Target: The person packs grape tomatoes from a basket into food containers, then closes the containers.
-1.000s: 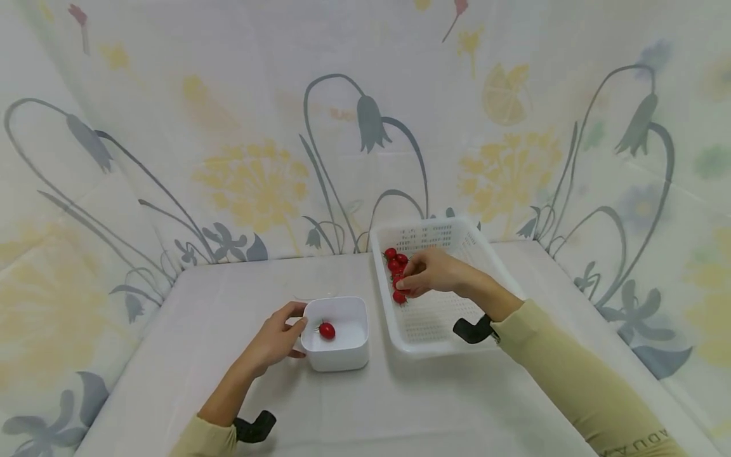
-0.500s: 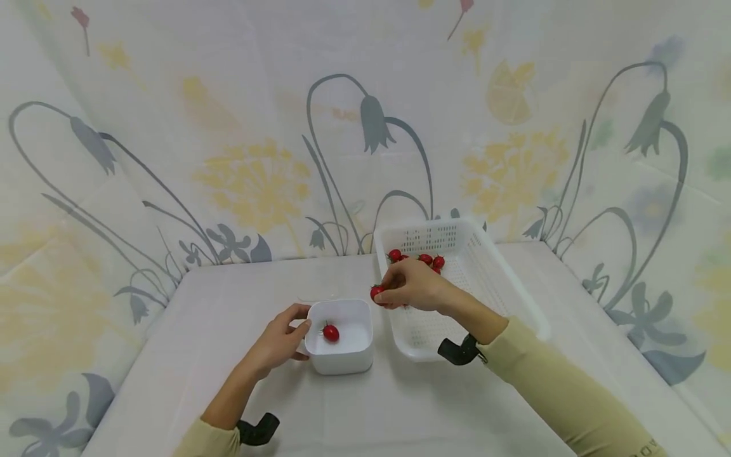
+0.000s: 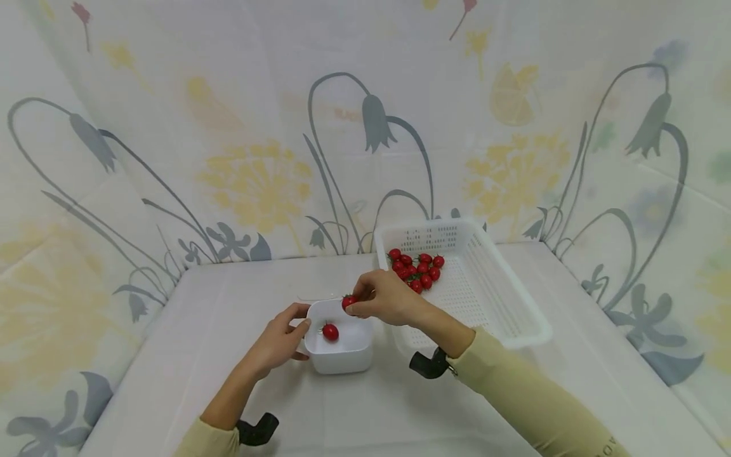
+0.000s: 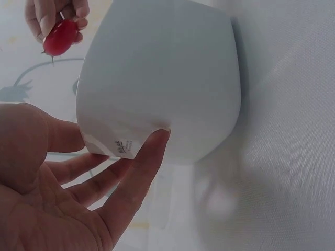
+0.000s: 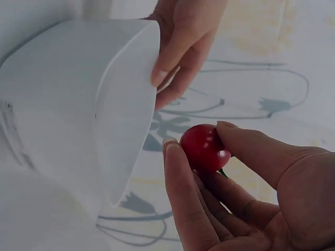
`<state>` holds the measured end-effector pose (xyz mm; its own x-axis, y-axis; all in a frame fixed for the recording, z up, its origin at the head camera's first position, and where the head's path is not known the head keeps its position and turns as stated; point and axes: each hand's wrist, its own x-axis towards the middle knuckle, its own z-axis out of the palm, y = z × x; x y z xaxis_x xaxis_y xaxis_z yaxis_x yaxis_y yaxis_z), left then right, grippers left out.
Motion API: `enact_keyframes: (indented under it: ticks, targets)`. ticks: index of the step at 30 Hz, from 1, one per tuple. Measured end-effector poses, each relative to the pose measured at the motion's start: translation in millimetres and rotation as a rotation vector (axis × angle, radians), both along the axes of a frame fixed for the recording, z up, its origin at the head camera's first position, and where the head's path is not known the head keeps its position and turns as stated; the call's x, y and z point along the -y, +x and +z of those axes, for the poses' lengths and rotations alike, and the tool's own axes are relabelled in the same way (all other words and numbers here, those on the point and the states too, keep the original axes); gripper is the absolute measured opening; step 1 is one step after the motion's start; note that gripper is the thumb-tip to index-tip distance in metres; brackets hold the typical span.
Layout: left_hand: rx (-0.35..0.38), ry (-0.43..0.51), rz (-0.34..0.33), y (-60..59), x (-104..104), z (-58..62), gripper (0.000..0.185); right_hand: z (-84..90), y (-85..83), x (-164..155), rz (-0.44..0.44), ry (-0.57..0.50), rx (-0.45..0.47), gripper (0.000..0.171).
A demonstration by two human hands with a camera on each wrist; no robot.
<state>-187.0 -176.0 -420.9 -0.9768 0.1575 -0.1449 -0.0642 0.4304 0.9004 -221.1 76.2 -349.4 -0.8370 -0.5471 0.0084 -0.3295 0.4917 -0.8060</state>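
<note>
Right hand (image 3: 384, 298) pinches a cherry tomato (image 3: 348, 302) between thumb and fingertips, grip closed on it, just above the far rim of the white bowl (image 3: 341, 355); left hand (image 3: 278, 339) holds the bowl's left wall, thumb on rim, fingers curled round it; one tomato in bowl (image 3: 329, 331); bowl near-centre on worktop (image 3: 228, 317); white basket (image 3: 502, 298) to its right, red tomatoes (image 3: 417, 270) heaped at its far-left corner.

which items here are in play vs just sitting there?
In play:
- right hand pinching a small red cherry tomato
- left hand holding the small white square plastic bowl, one tomato inside
- white perforated plastic basket with the red tomato pile

Just there:
- floral backdrop cloth
- grey tabletop
</note>
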Motion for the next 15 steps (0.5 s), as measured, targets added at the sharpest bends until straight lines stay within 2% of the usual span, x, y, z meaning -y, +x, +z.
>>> enact_keyframes:
  ticks: [5,11,15]
  targets:
    - [-0.001,-0.003,-0.01,-2.9,1.7,-0.3,0.038,-7.9,3.8,22.1,0.015,0.045,-0.043,0.016]
    - [-0.001,0.016,-0.045,-1.5,2.1,4.9,0.038,-21.3,5.1,39.4,-0.014,0.092,-0.065,0.012]
    - [-0.001,0.017,-0.034,-0.5,2.9,4.0,0.036,-31.2,6.0,50.6,-0.029,0.122,-0.066,0.011]
